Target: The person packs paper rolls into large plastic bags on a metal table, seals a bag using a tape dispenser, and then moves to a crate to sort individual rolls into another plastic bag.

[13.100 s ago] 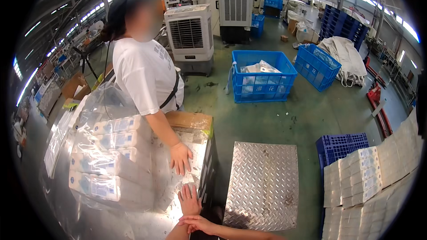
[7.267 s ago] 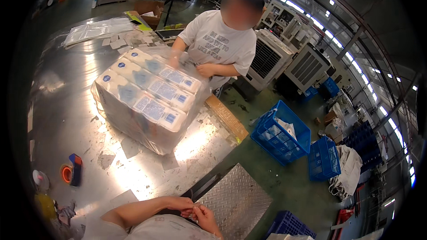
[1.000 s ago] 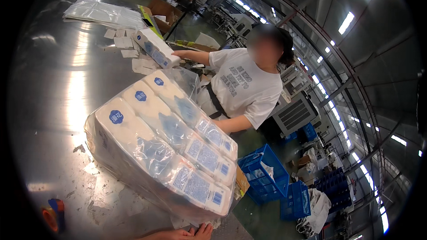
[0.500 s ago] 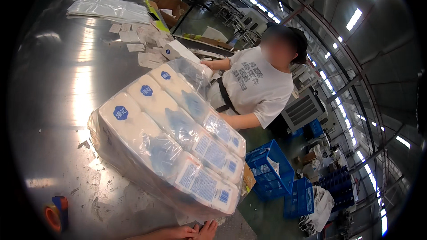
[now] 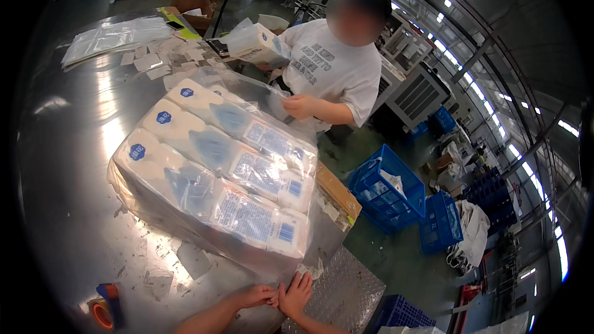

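A large clear plastic bag (image 5: 204,244) filled with several white-and-blue tissue packs (image 5: 207,145) lies tilted on the metal table in front of me. By its near lower corner, my left hand (image 5: 255,295) has its fingers curled in; anything between them is too small to make out. Right beside it is my right hand (image 5: 296,295), fingers stretched out on the tabletop at the bag's edge, with nothing seen in them. Across the table a co-worker holds the bag's loose mouth (image 5: 281,102) in one hand and a single tissue pack (image 5: 253,43) in the other.
A tape roll in a dispenser (image 5: 104,310) sits at the table's (image 5: 68,229) near left. Flat plastic bags (image 5: 117,37) and scattered paper slips (image 5: 148,62) lie at the far side. Blue crates (image 5: 387,188) stand on the floor to the right, past a diamond-plate surface (image 5: 346,281).
The co-worker has raised the single tissue pack and moved the other hand to the bag's mouth. My hands show further into view; the right hand's fingers are now spread. The view has shifted.
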### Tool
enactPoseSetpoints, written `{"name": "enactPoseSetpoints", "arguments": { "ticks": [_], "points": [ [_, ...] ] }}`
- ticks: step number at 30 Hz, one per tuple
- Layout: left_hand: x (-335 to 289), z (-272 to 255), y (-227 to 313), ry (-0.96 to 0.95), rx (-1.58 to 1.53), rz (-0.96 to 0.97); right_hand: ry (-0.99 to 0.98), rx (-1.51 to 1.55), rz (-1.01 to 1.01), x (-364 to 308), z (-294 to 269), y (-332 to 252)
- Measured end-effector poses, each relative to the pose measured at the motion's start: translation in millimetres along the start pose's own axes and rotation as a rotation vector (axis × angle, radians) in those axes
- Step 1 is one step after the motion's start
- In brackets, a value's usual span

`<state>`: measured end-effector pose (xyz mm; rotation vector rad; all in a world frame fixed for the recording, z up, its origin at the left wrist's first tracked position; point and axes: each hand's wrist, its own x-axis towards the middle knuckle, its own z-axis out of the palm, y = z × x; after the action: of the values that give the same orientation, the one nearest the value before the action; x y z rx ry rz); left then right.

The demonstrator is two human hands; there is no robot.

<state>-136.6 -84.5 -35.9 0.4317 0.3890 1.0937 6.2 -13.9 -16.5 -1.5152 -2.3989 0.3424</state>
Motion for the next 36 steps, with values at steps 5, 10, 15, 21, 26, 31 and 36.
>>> {"name": "enactPoseSetpoints", "arguments": {
  "ticks": [5, 10, 15, 21, 26, 31, 36],
  "points": [
    [-8, 5, 9, 0.133, -0.046, 0.088, 0.013, 0.016, -0.017, 0, 3, -1],
    [-28, 26, -3, 0.647, 0.164, 0.246, 0.065, -0.032, -0.004, -6, -4, -6],
    [-83, 45, 9, 1.191, 0.552, 0.53, 0.05, -0.03, -0.005, -6, 7, 0],
    [-140, 8, 15, 1.848, 1.48, 0.318, 0.037, -0.028, -0.009, -7, 6, 2],
    [-127, 23, 22, 1.889, 1.675, -0.011, 0.022, 0.04, -0.019, 0, 10, 9],
    [-127, 18, 18, 1.915, 1.69, 0.007, 0.025, 0.024, -0.009, 0, 11, 11],
    [-126, 21, 20, 1.917, 1.678, -0.01, 0.021, -0.006, -0.018, -3, -1, 1]
  ]
}}
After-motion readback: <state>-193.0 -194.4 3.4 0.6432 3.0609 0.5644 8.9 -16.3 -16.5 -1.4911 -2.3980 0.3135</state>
